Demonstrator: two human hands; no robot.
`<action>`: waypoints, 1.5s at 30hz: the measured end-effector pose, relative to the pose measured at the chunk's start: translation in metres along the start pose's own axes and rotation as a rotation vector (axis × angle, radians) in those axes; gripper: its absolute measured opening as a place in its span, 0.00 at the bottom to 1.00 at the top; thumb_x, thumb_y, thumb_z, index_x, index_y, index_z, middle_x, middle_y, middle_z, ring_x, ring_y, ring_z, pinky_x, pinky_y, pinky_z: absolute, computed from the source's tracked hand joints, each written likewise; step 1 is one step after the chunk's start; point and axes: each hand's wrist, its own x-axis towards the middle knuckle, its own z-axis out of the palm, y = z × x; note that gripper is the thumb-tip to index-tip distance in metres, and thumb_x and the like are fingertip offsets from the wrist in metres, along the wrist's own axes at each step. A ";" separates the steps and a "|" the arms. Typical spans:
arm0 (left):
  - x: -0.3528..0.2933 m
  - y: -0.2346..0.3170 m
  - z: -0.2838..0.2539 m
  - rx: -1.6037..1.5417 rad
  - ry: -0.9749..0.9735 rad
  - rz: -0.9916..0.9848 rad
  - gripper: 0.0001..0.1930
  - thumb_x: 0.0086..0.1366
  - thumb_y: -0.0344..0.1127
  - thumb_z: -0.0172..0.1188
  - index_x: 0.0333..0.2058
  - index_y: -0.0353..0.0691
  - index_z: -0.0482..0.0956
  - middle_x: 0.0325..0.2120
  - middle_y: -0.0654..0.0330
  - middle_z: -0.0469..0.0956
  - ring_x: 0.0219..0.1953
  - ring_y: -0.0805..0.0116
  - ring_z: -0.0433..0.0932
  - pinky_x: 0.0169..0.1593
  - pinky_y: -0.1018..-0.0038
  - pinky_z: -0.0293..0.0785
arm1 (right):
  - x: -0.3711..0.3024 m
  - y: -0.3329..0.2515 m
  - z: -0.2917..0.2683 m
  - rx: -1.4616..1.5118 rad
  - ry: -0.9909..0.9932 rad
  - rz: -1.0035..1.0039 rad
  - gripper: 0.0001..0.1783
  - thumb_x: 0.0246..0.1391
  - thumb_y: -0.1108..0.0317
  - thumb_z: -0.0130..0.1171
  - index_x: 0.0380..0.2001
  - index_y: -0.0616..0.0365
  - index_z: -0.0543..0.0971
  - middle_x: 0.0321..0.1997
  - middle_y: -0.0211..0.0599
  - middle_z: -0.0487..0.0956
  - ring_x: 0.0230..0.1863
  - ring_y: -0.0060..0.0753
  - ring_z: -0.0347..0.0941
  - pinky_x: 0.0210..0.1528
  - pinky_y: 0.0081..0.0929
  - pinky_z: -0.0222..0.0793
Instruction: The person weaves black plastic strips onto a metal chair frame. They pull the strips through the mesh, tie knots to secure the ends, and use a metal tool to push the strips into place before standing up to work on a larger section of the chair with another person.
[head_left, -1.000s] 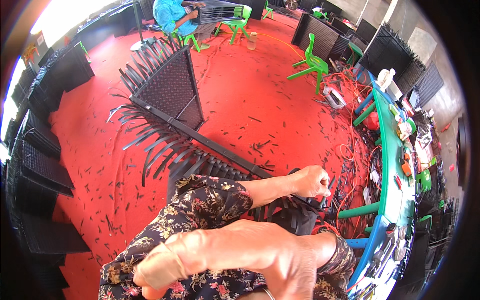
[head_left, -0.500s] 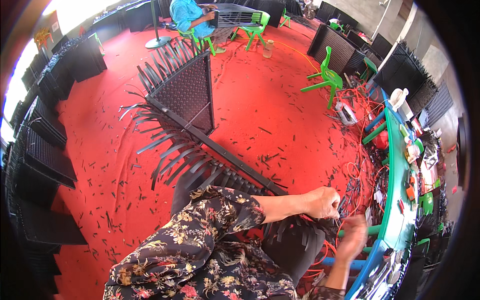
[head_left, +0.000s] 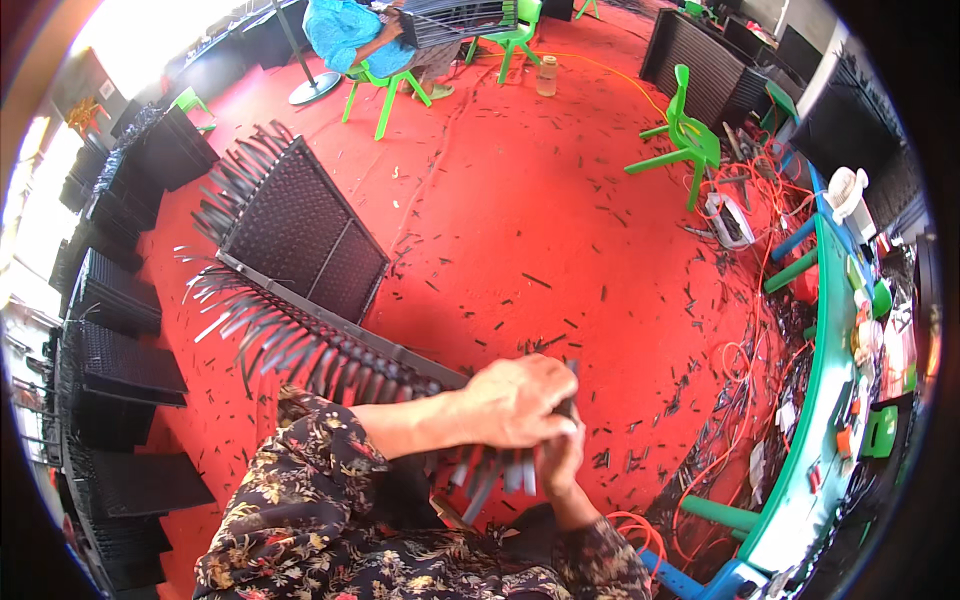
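A dark panel woven from flat black strips (head_left: 305, 240) on a black frame stands tilted before me, its rail running down toward my hands. Loose strip ends (head_left: 290, 345) fan out along its edges. My left hand (head_left: 515, 400) is closed at the rail's near end, and a small dark piece shows by its thumb and fingertips. Just below and to the right, my right hand (head_left: 562, 460) meets the left, its fingers curled and partly hidden behind it. What either hand grips cannot be made out. More strip ends (head_left: 490, 480) hang under my left hand.
A green-topped table (head_left: 815, 400) with clutter curves along the right, orange cords (head_left: 735, 450) on the floor beside it. A green chair (head_left: 685, 135) stands beyond. At the back a person in blue (head_left: 345, 35) sits working. Stacked black panels (head_left: 130, 365) line the left. Strip scraps litter the red floor.
My view has turned, and the woven panel now appears farther left. My hands, apart half a second ago with the right lower and blurred, have come together at the rail's near end.
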 end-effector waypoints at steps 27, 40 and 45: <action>-0.050 -0.176 -0.177 -0.077 -0.428 -0.928 0.27 0.40 0.60 0.63 0.23 0.39 0.70 0.20 0.52 0.74 0.26 0.51 0.75 0.28 0.62 0.70 | 0.321 -0.171 -0.132 -1.706 -0.503 0.830 0.24 0.42 0.55 0.61 0.40 0.60 0.75 0.23 0.35 0.79 0.26 0.25 0.76 0.31 0.27 0.70; 0.009 -0.223 -0.180 -0.077 -0.304 -1.587 0.21 0.36 0.44 0.70 0.27 0.38 0.74 0.28 0.52 0.75 0.36 0.52 0.75 0.41 0.63 0.71 | 0.783 -0.091 0.064 -1.367 -0.787 0.330 0.07 0.48 0.70 0.55 0.29 0.60 0.70 0.17 0.25 0.65 0.22 0.17 0.63 0.26 0.20 0.62; 0.031 -0.308 -0.194 -0.263 -0.034 -1.842 0.20 0.38 0.42 0.69 0.27 0.37 0.74 0.28 0.50 0.75 0.36 0.51 0.75 0.40 0.65 0.71 | 0.927 -0.052 0.248 -1.148 -0.803 0.297 0.15 0.49 0.70 0.56 0.39 0.65 0.72 0.33 0.34 0.74 0.35 0.23 0.69 0.37 0.21 0.66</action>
